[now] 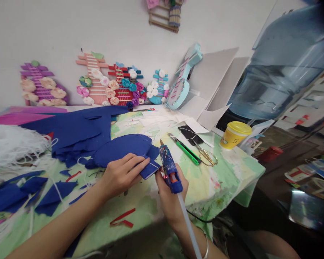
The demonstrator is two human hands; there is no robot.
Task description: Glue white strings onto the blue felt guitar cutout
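Observation:
A blue fabric-covered shape (124,145) with a rounded body and a narrow end lies near the table's front. My left hand (122,172) is closed on its narrow end, fingers pressed over the top, where a thin white line shows. My right hand (171,187) is wrapped round a blue glue gun (169,165), whose nozzle points up and away; a long whitish glue stick sticks out of its back. The right fingertips are close to the narrow end's corner; whether they touch it is unclear.
Blue fabric (83,133), white string (13,147) and scraps lie left. A green cutter (188,151), phone (190,135), gold scissors (207,156) and yellow cup (235,135) are right. Decorated instrument shapes (121,86) lean on the wall. A large water bottle (278,68) stands right.

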